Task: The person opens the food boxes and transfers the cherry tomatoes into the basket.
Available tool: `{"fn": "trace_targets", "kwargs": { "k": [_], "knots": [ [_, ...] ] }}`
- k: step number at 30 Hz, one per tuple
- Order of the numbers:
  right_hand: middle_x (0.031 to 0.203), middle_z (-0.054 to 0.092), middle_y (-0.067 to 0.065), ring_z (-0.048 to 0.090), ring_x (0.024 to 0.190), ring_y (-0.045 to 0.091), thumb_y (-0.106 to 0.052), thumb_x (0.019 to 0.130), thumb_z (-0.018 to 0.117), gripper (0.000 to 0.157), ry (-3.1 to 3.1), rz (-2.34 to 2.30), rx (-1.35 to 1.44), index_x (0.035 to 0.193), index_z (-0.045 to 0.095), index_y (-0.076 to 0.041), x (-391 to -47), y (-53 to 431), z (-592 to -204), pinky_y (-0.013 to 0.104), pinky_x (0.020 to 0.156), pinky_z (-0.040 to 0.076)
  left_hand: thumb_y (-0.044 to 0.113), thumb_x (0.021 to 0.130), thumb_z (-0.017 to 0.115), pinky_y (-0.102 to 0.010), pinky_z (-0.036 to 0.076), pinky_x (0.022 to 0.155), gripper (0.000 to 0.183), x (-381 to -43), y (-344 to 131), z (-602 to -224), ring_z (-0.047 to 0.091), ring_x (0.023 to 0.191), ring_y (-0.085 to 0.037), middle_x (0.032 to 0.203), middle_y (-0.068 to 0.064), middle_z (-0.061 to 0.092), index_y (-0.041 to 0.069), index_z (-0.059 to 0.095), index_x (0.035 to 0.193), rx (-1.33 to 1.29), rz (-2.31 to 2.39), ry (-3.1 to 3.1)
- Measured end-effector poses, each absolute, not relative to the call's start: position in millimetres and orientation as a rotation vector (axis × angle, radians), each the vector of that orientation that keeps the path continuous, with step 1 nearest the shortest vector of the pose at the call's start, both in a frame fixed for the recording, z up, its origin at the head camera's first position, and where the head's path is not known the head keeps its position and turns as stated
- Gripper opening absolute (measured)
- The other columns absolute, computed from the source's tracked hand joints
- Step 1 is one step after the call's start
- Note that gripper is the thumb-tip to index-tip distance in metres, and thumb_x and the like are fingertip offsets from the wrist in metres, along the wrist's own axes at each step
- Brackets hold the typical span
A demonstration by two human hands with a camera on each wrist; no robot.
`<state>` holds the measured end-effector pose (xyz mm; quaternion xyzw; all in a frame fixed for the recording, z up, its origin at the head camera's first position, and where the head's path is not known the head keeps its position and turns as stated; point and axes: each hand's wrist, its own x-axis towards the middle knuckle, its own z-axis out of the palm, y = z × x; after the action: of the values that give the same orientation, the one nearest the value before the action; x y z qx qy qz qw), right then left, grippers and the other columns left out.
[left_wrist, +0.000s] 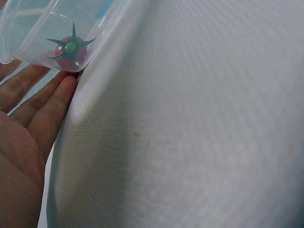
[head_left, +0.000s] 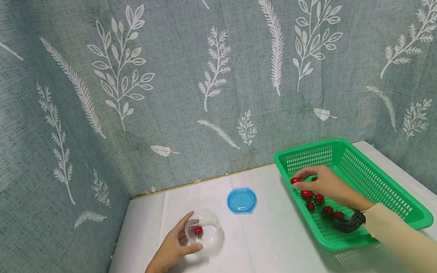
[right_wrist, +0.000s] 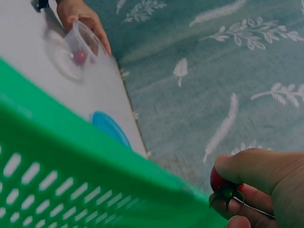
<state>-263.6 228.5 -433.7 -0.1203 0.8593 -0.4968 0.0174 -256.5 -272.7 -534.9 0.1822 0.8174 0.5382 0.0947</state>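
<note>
A clear plastic container (head_left: 211,231) stands on the white table at the left, one cherry tomato (left_wrist: 71,53) with a green calyx inside it. My left hand (head_left: 175,246) holds the container from its left side, thumb at the near side and fingers round the far side. Over the left rim of the green basket (head_left: 388,178), my right hand (head_left: 327,184) pinches another cherry tomato (right_wrist: 219,183) between thumb and fingers. Its green calyx shows in the right wrist view. Below that hand, several more cherry tomatoes (head_left: 318,199) lie in the basket, partly hidden by the wrist.
A blue lid (head_left: 242,201) lies flat on the table (head_left: 260,252) between the container and the basket. Grey-green cloth (head_left: 186,113) with white leaf prints hangs behind the table and along both sides. The basket's raised perforated wall stands between the right hand and the lid.
</note>
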Motion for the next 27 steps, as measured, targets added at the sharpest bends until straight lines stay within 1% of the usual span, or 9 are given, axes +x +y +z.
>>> {"fn": "trace_targets", "kwargs": {
  "k": [2, 8, 13, 15, 19, 21, 23, 27],
  "knots": [
    [0.117, 0.072, 0.005, 0.062, 0.102, 0.035, -0.038, 0.093, 0.078, 0.035, 2.689, -1.537, -0.379, 0.118, 0.074, -0.013, -263.6, 234.0, -435.7, 0.052, 0.082, 0.055, 0.021, 0.083, 0.089, -0.047, 0.035, 0.116, 0.103, -256.6, -272.6, -534.7, 0.042, 0.145, -0.039, 0.154, -0.016, 0.048, 0.015, 0.026, 0.164, 0.544, 1.600, 2.421],
    [0.111, 0.072, 0.006, 0.061, 0.093, 0.037, -0.035, 0.093, 0.078, 0.033, 2.746, -1.498, -0.350, 0.116, 0.075, -0.012, -261.5, 246.9, -437.0, 0.048, 0.072, 0.056, 0.021, 0.084, 0.088, -0.046, 0.036, 0.116, 0.102, -256.7, -273.4, -535.5, 0.041, 0.145, -0.038, 0.154, -0.016, 0.048, 0.015, 0.026, 0.164, 0.543, 1.601, 2.412],
    [0.114, 0.071, 0.008, 0.060, 0.099, 0.036, -0.037, 0.094, 0.077, 0.036, 2.746, -1.482, -0.308, 0.117, 0.074, -0.010, -258.7, 256.7, -438.7, 0.047, 0.073, 0.057, 0.021, 0.085, 0.087, -0.043, 0.038, 0.115, 0.102, -256.0, -274.4, -535.7, 0.042, 0.145, -0.038, 0.155, -0.017, 0.047, 0.015, 0.024, 0.165, 0.561, 1.604, 2.404],
    [0.117, 0.070, 0.008, 0.059, 0.103, 0.033, -0.039, 0.094, 0.077, 0.038, 2.749, -1.467, -0.287, 0.118, 0.073, -0.010, -258.5, 260.5, -440.4, 0.048, 0.073, 0.057, 0.021, 0.085, 0.088, -0.040, 0.039, 0.114, 0.103, -255.6, -274.4, -535.4, 0.043, 0.144, -0.037, 0.155, -0.015, 0.047, 0.015, 0.024, 0.165, 0.558, 1.606, 2.404],
    [0.116, 0.070, 0.007, 0.059, 0.103, 0.032, -0.039, 0.093, 0.077, 0.039, 2.748, -1.449, -0.270, 0.119, 0.073, -0.011, -258.8, 266.2, -442.8, 0.047, 0.072, 0.057, 0.020, 0.083, 0.089, -0.035, 0.040, 0.114, 0.104, -255.9, -274.1, -535.4, 0.043, 0.144, -0.033, 0.155, -0.012, 0.048, 0.017, 0.025, 0.165, 0.532, 1.608, 2.407],
    [0.118, 0.069, 0.008, 0.059, 0.101, 0.032, -0.039, 0.094, 0.077, 0.039, 2.753, -1.437, -0.280, 0.121, 0.073, -0.011, -258.9, 268.2, -443.4, 0.047, 0.072, 0.057, 0.021, 0.083, 0.089, -0.035, 0.040, 0.114, 0.104, -256.4, -274.0, -535.6, 0.043, 0.144, -0.033, 0.154, -0.012, 0.049, 0.016, 0.025, 0.165, 0.531, 1.601, 2.417],
    [0.119, 0.068, 0.008, 0.059, 0.100, 0.033, -0.038, 0.093, 0.078, 0.039, 2.757, -1.429, -0.267, 0.121, 0.073, -0.012, -258.5, 269.4, -443.5, 0.047, 0.072, 0.057, 0.021, 0.084, 0.088, -0.038, 0.040, 0.114, 0.103, -256.8, -274.0, -535.7, 0.043, 0.144, -0.035, 0.154, -0.013, 0.049, 0.015, 0.025, 0.165, 0.543, 1.597, 2.426],
    [0.120, 0.066, 0.011, 0.060, 0.098, 0.035, -0.034, 0.094, 0.078, 0.037, 2.755, -1.428, -0.269, 0.122, 0.072, -0.010, -257.6, 270.9, -443.3, 0.047, 0.070, 0.056, 0.022, 0.084, 0.088, -0.042, 0.038, 0.115, 0.103, -256.9, -273.8, -535.8, 0.042, 0.144, -0.036, 0.154, -0.014, 0.049, 0.015, 0.025, 0.164, 0.540, 1.592, 2.430]
  ]
}}
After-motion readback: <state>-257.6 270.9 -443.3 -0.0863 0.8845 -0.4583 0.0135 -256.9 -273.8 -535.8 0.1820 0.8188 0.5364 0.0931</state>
